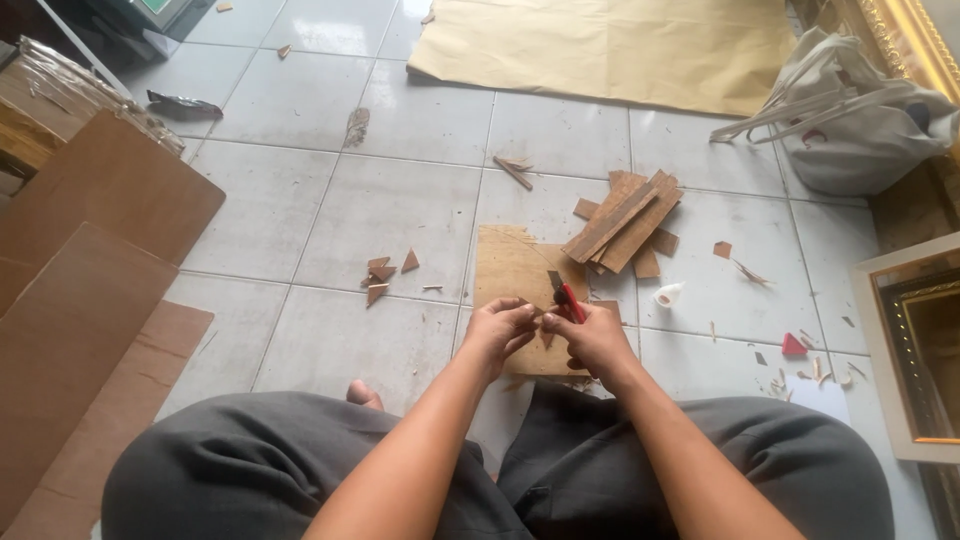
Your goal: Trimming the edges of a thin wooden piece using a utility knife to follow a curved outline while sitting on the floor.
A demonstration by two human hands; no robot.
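Observation:
I sit on a tiled floor with my legs apart. My right hand (592, 335) grips a red utility knife (568, 298) with its blade pointing up and away. My left hand (498, 328) pinches a small brown piece (537, 312) right beside the blade. Both hands hover over a flat wooden board (512, 268) that lies on the tiles. Just beyond the board rests a pile of thin wooden strips (624, 222).
Small triangular offcuts (383, 272) lie left of the board. Large brown boards (80, 300) lean at the left. Brown paper (610, 45) covers the floor at the back. A white bag (850, 125) and picture frames (915, 350) stand at the right. A small white roll (668, 295) and a red triangle (793, 346) lie nearby.

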